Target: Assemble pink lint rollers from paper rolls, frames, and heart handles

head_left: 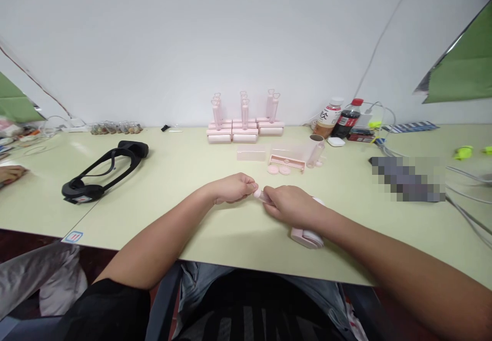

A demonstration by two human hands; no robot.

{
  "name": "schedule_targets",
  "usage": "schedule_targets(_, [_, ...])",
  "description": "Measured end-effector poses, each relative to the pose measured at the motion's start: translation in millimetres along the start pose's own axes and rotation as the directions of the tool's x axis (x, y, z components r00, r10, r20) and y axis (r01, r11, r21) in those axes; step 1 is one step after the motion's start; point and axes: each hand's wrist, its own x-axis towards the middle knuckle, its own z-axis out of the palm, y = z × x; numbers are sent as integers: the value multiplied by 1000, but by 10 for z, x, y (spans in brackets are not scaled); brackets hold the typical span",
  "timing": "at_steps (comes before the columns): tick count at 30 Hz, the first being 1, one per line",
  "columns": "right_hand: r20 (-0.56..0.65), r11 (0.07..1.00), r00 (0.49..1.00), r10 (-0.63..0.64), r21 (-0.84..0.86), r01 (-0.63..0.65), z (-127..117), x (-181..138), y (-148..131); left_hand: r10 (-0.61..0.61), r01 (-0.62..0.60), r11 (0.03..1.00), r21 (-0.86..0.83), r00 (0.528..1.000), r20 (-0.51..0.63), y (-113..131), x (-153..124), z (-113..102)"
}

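Note:
My left hand (236, 187) pinches the pale pink end piece of a clear pinkish tube (262, 196) between thumb and fingertips. Wrapped around the tube's other part, my right hand (294, 205) covers most of it. Beneath my right wrist lies a pink and white lint roller head (307, 238), partly hidden; whether the tube joins it I cannot tell. Just beyond my hands are a pink open frame (287, 162), two small pink discs (279, 169), a clear pink cover (251, 152) and an upright clear cylinder (315, 151).
Several pink lint rollers (245, 132) with upright handles stand near the wall. Two drink bottles (348, 118) are to their right. A black headset (105, 172) lies at left, a blurred-out dark object (407, 179) and cables at right. Another person's hand (12, 174) rests at far left.

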Motion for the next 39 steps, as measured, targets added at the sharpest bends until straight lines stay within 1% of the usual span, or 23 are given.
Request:
schedule_targets(2, [-4, 1000, 1000, -4, 4, 4, -12, 14, 6, 66, -55, 986, 158, 996, -67, 5, -23, -14])
schedule_targets(3, [-11, 1000, 1000, 3, 10, -3, -20, 20, 13, 132, -96, 963, 254, 983, -130, 7, -30, -13])
schedule_targets(4, [-20, 1000, 1000, 13, 18, -12, -29, 26, 25, 225, -145, 924, 355, 954, -196, 8, -32, -4])
schedule_targets(5, [-32, 999, 999, 23, 30, -22, -36, 32, 38, 335, -199, 869, 454, 910, -243, 10, -32, 10])
schedule_targets(6, [-46, 999, 998, 30, 46, -28, -42, 37, 52, 443, -254, 803, 539, 860, -253, 11, -28, 29])
schedule_targets(7, [-62, 997, 997, 34, 66, -30, -47, 41, 65, 526, -305, 737, 604, 819, -228, 12, -23, 51])
schedule_targets(8, [-78, 996, 996, 34, 88, -27, -52, 44, 77, 573, -341, 683, 645, 798, -185, 12, -18, 72])
schedule_targets(9, [-92, 994, 995, 29, 110, -19, -56, 45, 85, 584, -360, 650, 669, 800, -136, 12, -11, 90])
schedule_targets(11, [-123, 989, 992, 9, 149, 10, -70, 40, 99, 532, -335, 643, 689, 842, -86, 7, 4, 107])
schedule_targets(13, [-170, 981, 985, -21, 187, 53, -97, 23, 130, 465, -275, 669, 690, 879, -101, -5, 26, 92])
schedule_targets(16, [-264, 958, 964, -44, 262, 115, -159, -26, 270, 442, -246, 669, 702, 891, -108, -42, 60, 26])
schedule_targets(17, [-277, 953, 959, -55, 273, 133, -184, -48, 346, 422, -232, 678, 697, 900, -112, -57, 69, 1])
schedule_targets(19, [-236, 949, 968, -80, 279, 146, -236, -109, 520, 385, -197, 694, 692, 914, -125, -85, 77, -43])
schedule_targets(22, [-56, 952, 992, -109, 283, 120, -315, -246, 759, 336, -151, 699, 699, 932, -135, -120, 73, -84])
schedule_targets(25, [90, 947, 987, -136, 304, 103, -373, -398, 874, 316, -132, 682, 719, 940, -128, -143, 64, -110])
schedule_targets(29, [204, 949, 964, -172, 296, 107, -392, -496, 820, 283, -86, 661, 745, 949, -142, -152, 56, -141])
schedule_targets(32, [243, 947, 951, -189, 300, 112, -347, -451, 711, 268, -52, 640, 767, 950, -160, -144, 44, -165])
schedule_targets(34, [219, 940, 952, -215, 309, 141, -293, -392, 631, 272, -55, 608, 792, 952, -142, -135, 37, -170])
schedule_targets(36, [163, 941, 960, -229, 291, 175, -244, -342, 539, 294, -77, 565, 822, 949, -113, -127, 43, -144])
schedule_targets(39, [120, 955, 968, -219, 230, 188, -218, -310, 375, 388, -128, 494, 860, 917, -86, -130, 94, -28])
